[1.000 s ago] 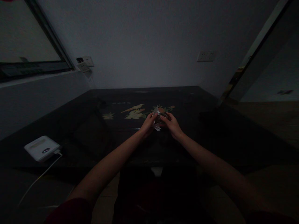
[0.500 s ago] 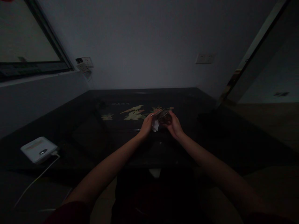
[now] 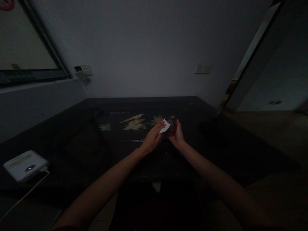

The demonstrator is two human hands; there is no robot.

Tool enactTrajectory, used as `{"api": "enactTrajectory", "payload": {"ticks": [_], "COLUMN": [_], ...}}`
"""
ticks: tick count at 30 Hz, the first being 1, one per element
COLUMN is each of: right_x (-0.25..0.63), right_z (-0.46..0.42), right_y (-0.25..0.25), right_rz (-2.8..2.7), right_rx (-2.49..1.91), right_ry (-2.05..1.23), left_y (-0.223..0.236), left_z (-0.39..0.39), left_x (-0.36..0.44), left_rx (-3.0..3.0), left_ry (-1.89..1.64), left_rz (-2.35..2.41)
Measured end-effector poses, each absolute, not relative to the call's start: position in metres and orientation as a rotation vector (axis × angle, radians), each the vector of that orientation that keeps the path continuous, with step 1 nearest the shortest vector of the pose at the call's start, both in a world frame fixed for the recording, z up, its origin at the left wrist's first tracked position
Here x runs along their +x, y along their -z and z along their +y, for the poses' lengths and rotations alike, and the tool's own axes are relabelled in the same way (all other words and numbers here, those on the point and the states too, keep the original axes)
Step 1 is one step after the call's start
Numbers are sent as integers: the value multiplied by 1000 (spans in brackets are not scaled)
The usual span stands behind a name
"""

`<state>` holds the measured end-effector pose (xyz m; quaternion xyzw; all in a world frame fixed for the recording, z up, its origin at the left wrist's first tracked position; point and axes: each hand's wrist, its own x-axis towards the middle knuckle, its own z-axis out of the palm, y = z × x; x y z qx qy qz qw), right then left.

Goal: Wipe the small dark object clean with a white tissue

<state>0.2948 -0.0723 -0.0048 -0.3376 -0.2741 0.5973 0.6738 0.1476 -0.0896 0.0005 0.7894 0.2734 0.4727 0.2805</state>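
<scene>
In the dim head view, my left hand (image 3: 151, 138) pinches a white piece of paper or tissue (image 3: 165, 127), its fingers pressed along the sheet. The white piece lies against the left side of a dark, shiny, roundish object that looks like glass (image 3: 172, 129). My right hand (image 3: 179, 138) grips that object from the right, thumb up along its side and fingers underneath. Both hands are over the dark table (image 3: 154, 162). Too little light falls here to tell the object's exact kind.
Bird and flower pictures (image 3: 133, 122) decorate the tabletop beyond my hands. A white box-shaped device (image 3: 26, 165) with a cable (image 3: 26, 195) sits at the left. Wall sockets (image 3: 202, 69) are on the wall behind. A window (image 3: 29, 41) is at upper left.
The white piece, earlier hanging low between my hands, now lies flatter under my left fingers against the object's side. My view has shifted a little, moving the scene down and left.
</scene>
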Motion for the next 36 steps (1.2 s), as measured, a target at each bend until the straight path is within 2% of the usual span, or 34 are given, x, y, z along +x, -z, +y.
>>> {"api": "enactTrajectory", "payload": {"ticks": [10,25,36], "right_x": [303,305,306], "right_z": [-63,-65,-65], "right_y": [10,6,3], "right_rz": [-665,-621,-491], "right_rx": [-786,-740,-782], "right_ry": [-1301,-1352,-1347], "left_y": [2,8,3], "left_z": [-91,-87,-98], "left_x": [147,154,153], "left_rx": [2413,2343,2510], "left_ry": [-1127,-1178,-1045], "left_rz": [667,755,664]}}
